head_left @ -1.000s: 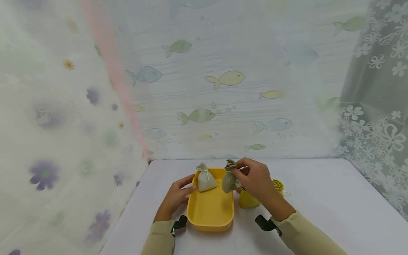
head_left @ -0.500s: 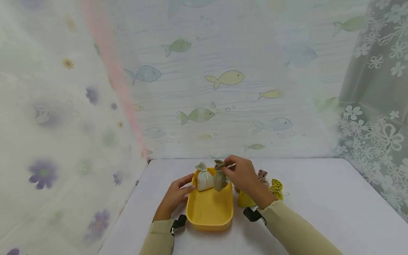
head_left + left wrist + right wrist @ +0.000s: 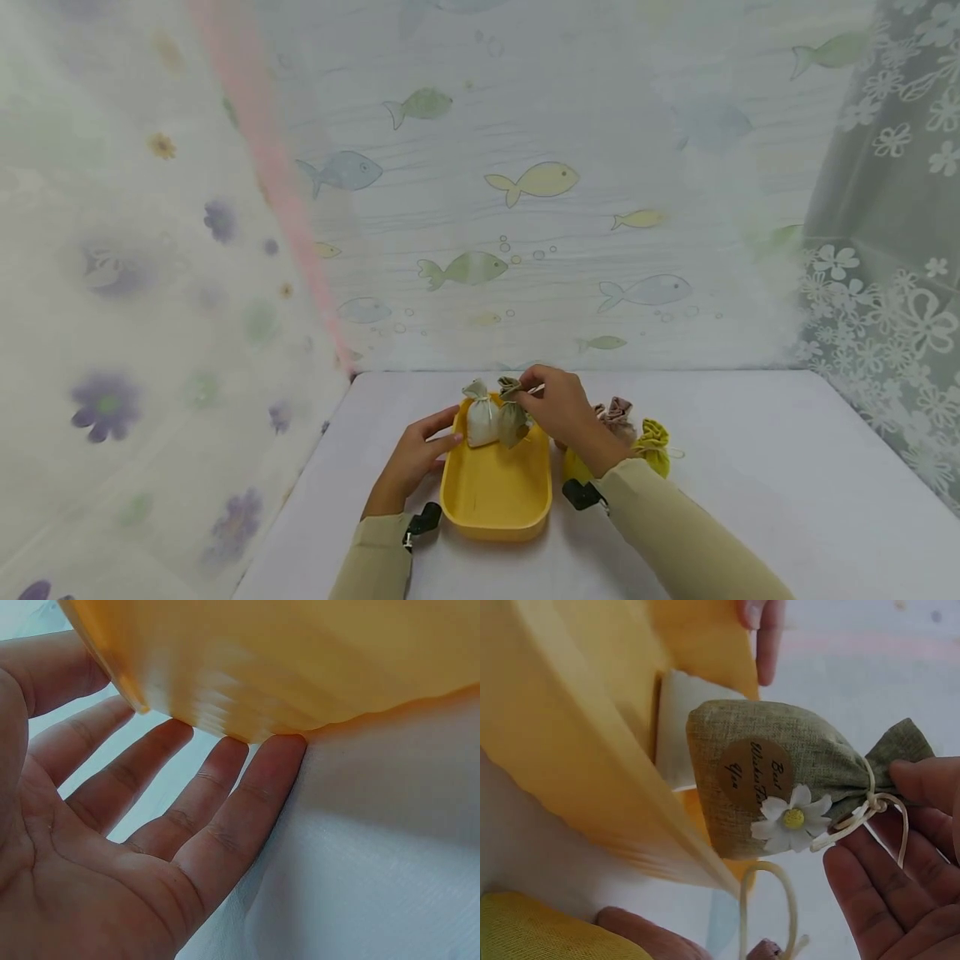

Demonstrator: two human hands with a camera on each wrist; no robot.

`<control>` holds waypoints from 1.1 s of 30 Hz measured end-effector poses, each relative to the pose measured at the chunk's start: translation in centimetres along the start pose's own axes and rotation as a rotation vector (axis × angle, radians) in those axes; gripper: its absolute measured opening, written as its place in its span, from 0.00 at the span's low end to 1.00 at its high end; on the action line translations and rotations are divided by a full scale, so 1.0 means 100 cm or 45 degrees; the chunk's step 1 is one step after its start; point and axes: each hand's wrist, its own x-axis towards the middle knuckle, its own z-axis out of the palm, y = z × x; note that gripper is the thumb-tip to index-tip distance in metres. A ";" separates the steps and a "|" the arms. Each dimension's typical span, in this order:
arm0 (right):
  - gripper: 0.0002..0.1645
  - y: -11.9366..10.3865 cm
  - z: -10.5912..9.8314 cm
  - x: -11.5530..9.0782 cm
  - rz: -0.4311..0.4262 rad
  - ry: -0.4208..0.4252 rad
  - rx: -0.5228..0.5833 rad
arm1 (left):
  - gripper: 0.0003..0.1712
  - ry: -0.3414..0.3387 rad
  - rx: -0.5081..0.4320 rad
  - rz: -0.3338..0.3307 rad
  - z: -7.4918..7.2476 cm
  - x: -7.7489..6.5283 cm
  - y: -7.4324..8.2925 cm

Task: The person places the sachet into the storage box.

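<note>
In my right hand (image 3: 558,404), thumb and fingers pinch the gathered neck of an olive-green drawstring sachet (image 3: 761,761). A white cloth flower, a round brown label and a cream cord show on its front. The sachet hangs over the far part of a yellow tray (image 3: 495,492), beside a white sachet (image 3: 482,422) that stands inside. My left hand (image 3: 412,454) holds the tray's left side, thumb at the rim. In the left wrist view its other fingertips touch the tray's outer wall, low down (image 3: 225,739).
To the right of the tray stand a lime-yellow sachet (image 3: 654,446) and a brownish-pink sachet (image 3: 618,417). Another yellow sachet (image 3: 555,930) lies partly hidden behind the right forearm. A white cloth covers the table (image 3: 750,500), and patterned curtains (image 3: 465,208) rise behind it.
My right hand has carried the olive-green sachet leftward, from the tray's right rim to right beside the white sachet. The left hand has stayed at the tray.
</note>
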 end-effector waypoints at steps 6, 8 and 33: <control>0.06 0.009 0.007 0.004 0.032 -0.002 -0.060 | 0.36 0.001 0.013 -0.011 0.000 0.002 -0.001; 0.06 0.012 0.009 0.004 0.053 -0.006 -0.095 | 0.36 0.000 0.013 -0.016 0.000 0.003 -0.002; 0.08 0.012 0.014 0.003 0.154 0.006 -0.262 | 0.35 0.011 0.008 -0.027 -0.001 0.002 -0.001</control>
